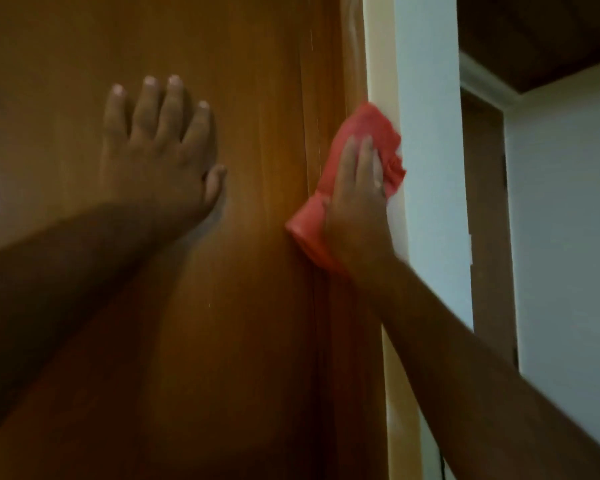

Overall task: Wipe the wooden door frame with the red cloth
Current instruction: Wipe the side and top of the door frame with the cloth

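The wooden door frame [329,81] runs top to bottom through the middle of the view, brown with vertical grooves. My right hand [355,202] presses the red cloth [364,128] flat against the frame's right edge, fingers stretched over the cloth. Part of the cloth sticks out above and below the hand. My left hand [160,147] lies flat on the brown wooden door panel [84,46] to the left of the frame, fingers spread and holding nothing. The picture is somewhat blurred.
Right of the frame stands a cream strip [383,46] and a pale blue-white wall [426,168]. Further right is another dark doorway [485,202] with a brown surround, and a dark ceiling area [551,29] at the top right.
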`<state>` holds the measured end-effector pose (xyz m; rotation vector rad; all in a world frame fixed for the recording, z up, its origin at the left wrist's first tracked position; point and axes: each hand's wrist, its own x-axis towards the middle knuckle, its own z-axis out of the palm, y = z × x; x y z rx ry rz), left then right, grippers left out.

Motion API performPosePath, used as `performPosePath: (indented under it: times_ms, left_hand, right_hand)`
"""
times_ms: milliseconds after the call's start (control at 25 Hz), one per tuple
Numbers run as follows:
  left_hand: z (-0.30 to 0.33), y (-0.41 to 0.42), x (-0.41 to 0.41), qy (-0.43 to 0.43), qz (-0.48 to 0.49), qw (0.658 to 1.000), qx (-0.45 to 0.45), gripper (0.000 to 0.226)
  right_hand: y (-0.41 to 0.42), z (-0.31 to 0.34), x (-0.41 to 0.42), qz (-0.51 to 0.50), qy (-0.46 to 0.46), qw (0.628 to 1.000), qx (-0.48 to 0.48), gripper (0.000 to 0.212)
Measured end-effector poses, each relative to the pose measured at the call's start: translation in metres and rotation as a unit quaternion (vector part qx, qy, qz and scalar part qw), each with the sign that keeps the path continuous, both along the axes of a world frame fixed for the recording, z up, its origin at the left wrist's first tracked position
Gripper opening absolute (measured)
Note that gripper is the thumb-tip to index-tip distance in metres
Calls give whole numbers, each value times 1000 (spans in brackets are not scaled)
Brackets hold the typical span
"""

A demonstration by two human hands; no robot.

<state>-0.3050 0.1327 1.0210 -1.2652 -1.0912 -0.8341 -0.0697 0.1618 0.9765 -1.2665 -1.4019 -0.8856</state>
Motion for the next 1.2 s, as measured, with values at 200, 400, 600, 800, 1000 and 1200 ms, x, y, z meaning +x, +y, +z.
performPosePath:
  times_ms: [200,400,600,800,1000,1200]
  left_hand:
    - [73,1,-46,50,41,997,52,81]
    - [82,23,-60,78,53,988,122,83]
    - [94,36,-73,90,56,983,148,88]
    - [92,37,-77,85,45,986,134,89]
    - [85,35,-64,72,53,985,146,83]
    - [80,26,-64,77,57,986,135,80]
  right_hand:
    - [-21,-119,9,-63,-84,987,-125,86]
    - [-6,17,13,8,-101,993,-57,68]
    - [-12,219,21,164,3,985,-46,63]
    - [-15,185,22,161,10,986,-44,60]
    - [2,18,23,24,-84,996,-29,90]
    - [-20,158,15,60,-48,997,1,83]
